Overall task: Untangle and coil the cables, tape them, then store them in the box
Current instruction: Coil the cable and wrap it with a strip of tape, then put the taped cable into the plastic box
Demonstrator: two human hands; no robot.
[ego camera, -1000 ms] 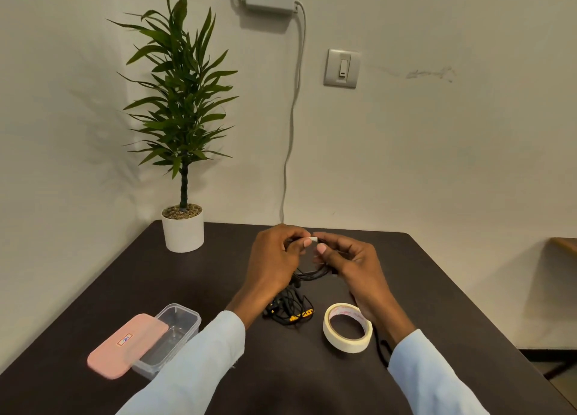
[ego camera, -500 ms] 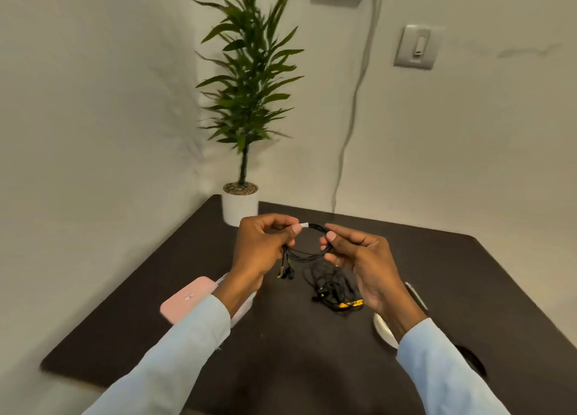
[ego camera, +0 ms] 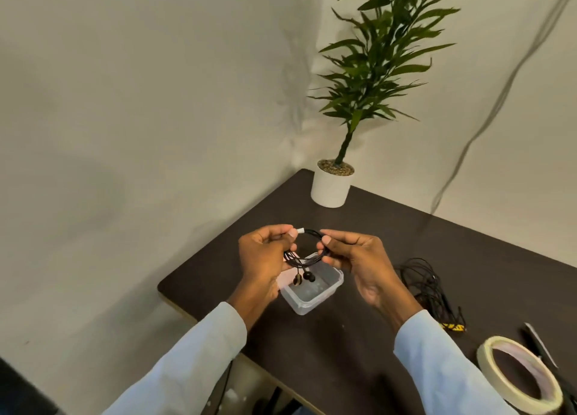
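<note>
One taped coil [ego camera: 307, 246] was pinched by left hand [ego camera: 265, 258] and right hand [ego camera: 359, 258] above the open box [ego camera: 315, 286]. Beyond the right fingers, a tangled cable [ego camera: 427, 286] awaited coiling and taping.

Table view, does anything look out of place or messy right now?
Mostly tidy. One loose cable bundle sprawls uncoiled on the table right of the box, and the pink lid sits off it, behind the left hand.
</note>
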